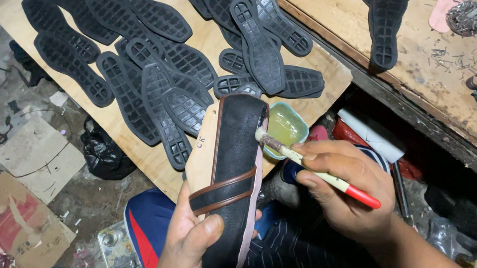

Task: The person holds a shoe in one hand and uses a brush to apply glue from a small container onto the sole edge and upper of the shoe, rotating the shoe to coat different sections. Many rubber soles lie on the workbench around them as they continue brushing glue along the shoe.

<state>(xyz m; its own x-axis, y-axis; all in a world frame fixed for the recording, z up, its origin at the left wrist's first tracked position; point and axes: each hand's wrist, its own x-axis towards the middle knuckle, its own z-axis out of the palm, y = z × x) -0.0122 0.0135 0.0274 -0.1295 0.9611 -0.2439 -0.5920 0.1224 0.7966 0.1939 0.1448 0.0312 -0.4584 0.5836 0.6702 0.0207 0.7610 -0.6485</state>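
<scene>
— How is the black shoe upper (233, 173) held?

— It is gripped sole-side up in the left hand (188, 252), tilted, so its edge is presented to the brush (315, 169).

— And the brush?

— It is clamped in the right hand (346, 190), bristles touching the shoe's rim, just beside the glue bowl (284, 126) at the plywood board (129, 139)'s near edge.

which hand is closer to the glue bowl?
Right. The right hand sits just below the glue bowl, its brush tip at the rim; the left hand grips the shoe farther down-left.
</scene>
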